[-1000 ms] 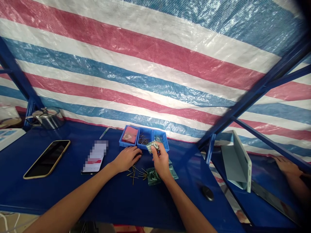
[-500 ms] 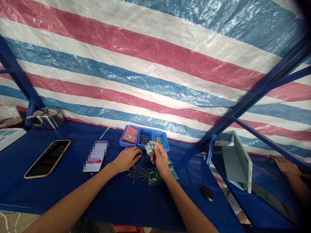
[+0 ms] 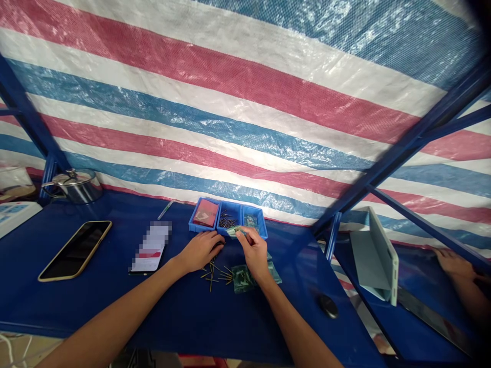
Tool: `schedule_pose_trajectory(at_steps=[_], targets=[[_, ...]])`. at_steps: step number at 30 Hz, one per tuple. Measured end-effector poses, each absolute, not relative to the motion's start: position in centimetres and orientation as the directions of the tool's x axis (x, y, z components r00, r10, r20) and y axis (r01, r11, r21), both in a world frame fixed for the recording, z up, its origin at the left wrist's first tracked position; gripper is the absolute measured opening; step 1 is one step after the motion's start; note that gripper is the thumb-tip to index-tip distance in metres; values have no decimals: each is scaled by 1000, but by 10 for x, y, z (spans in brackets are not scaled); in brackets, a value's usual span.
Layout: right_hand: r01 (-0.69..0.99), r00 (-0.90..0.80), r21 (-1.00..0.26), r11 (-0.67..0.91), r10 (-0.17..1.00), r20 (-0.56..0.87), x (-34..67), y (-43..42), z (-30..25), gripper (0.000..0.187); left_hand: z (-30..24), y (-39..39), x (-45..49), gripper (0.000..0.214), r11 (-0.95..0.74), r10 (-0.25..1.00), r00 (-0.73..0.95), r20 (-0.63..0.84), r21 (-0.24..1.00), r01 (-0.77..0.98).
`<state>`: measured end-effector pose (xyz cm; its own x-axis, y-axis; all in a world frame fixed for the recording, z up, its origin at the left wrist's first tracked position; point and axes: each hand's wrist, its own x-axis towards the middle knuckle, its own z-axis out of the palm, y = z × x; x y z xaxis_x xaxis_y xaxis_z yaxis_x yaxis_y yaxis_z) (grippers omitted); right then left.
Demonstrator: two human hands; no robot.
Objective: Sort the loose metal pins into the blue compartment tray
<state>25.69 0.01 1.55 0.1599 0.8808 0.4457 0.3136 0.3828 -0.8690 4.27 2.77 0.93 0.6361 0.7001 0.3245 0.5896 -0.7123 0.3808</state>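
I've R hand (image 3: 254,250) pinching clear packet (image 3: 232,231); juts L of grip, long axis approx. crosswise; L hand (image 3: 200,250) farther, grip can't tell.

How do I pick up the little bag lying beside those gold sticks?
Probably pinch the bag by its near edge, coming from your side: it lies nearly flat, gold sticks crowd its left, and the right arm passes along its right.
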Motion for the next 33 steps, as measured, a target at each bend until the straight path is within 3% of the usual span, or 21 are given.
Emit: schedule_pose_trajectory(at_steps=[9,22,27,33], targets=[[423,101,-774,471,824,557,255,-18,27,29,6,29,42,28,-719,693,636,338,388,577],[508,36,-710,488,811,584,252,-16,27,16,6,30,42,29,-718,695,639,331,365,592],[567,13,-666,484,803,595,253,-14,26,28,8,28,43,27,-715,698,638,326,377,589],[607,106,-688,398,817,567,260,-9,21,33,9,28,43,25,-713,699,639,321,371,595]])
